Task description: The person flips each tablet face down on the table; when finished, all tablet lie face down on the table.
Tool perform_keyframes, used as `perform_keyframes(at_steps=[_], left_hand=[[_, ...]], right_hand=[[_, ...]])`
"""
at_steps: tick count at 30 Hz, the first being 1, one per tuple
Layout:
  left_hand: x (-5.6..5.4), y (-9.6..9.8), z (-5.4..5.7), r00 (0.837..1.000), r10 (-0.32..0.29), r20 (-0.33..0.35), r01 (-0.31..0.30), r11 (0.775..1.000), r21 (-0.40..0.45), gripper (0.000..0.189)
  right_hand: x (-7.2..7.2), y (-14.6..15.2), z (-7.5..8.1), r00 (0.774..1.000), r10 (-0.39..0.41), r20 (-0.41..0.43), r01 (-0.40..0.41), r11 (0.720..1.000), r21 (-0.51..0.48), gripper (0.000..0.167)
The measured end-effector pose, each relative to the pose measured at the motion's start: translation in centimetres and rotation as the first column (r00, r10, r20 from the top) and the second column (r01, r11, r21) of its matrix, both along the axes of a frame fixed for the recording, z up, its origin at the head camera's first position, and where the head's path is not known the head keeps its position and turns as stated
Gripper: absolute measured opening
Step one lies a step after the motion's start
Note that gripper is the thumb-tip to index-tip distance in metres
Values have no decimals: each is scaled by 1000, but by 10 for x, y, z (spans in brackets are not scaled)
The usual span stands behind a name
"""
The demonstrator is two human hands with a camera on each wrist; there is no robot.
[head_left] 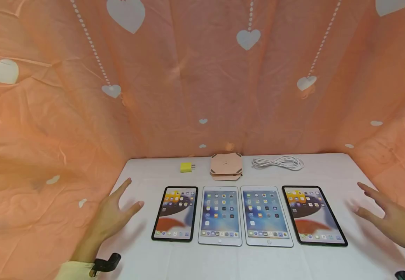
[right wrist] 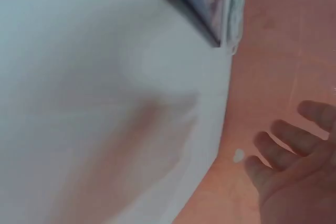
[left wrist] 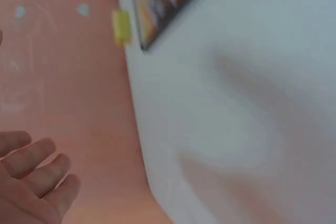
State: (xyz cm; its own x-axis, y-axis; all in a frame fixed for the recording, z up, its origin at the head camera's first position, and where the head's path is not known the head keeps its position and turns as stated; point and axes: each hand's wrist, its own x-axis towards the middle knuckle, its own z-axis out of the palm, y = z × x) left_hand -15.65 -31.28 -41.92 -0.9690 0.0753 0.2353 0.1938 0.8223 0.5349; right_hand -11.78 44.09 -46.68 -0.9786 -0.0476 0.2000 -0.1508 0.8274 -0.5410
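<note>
Two tablets with white frames, the left one (head_left: 220, 216) and the right one (head_left: 266, 216), lie side by side on the white table. A black-framed tablet (head_left: 175, 213) lies to their left and another black-framed tablet (head_left: 314, 215) to their right. All screens face up with app icons. My left hand (head_left: 112, 216) hovers beyond the leftmost tablet, fingers extended and thumb apart, touching nothing. On the far right my right hand (head_left: 389, 217) is raised likewise, its fingers spread and holding nothing. Both palms show in the wrist views.
Behind the tablets stand a yellow charger plug (head_left: 186, 167), a pink folded stand (head_left: 226, 165) and a coiled white cable (head_left: 279, 162). An orange cloth (head_left: 188, 97) with white hearts hangs around the back and sides of the white table (head_left: 146, 260).
</note>
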Motion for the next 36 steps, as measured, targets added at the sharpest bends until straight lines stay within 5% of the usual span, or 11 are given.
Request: perform_keyframes(at_steps=[4,8,12,14,16,18,20,24,28,32,36], left_hand=[[-2,22,5,994,-109,16,103,970,220,80],[-7,46,8,957,-283,62,222,854,470,73],[-13,68,12,902,-410,138,241,741,626,69],[-17,81,13,875,-448,183,221,708,671,68],[-20,95,14,847,-482,225,197,677,709,68],[-24,111,14,815,-518,259,170,642,748,68],[-27,129,13,778,-563,281,141,592,794,69],[-36,168,5,704,-643,302,85,498,863,68],[-43,205,-5,653,-688,317,53,459,887,61],[-48,239,-11,622,-706,338,-1,431,902,55],[-49,272,-14,605,-714,353,-63,399,915,48]], right_hand=[[-4,1,15,997,45,67,-36,991,-128,76],[-10,0,28,987,93,129,-62,972,-228,67],[-14,3,35,970,166,177,-96,932,-350,49],[-18,6,38,952,252,176,-140,867,-479,47],[-22,9,40,918,361,163,-180,747,-640,54],[-27,11,42,886,425,183,-165,659,-734,56],[-32,12,43,856,456,244,-110,621,-776,53],[-36,11,46,821,404,403,20,685,-728,49],[-40,11,46,772,434,464,55,682,-729,48],[-46,8,44,730,421,539,126,692,-711,37],[-51,6,44,710,398,580,154,716,-681,48]])
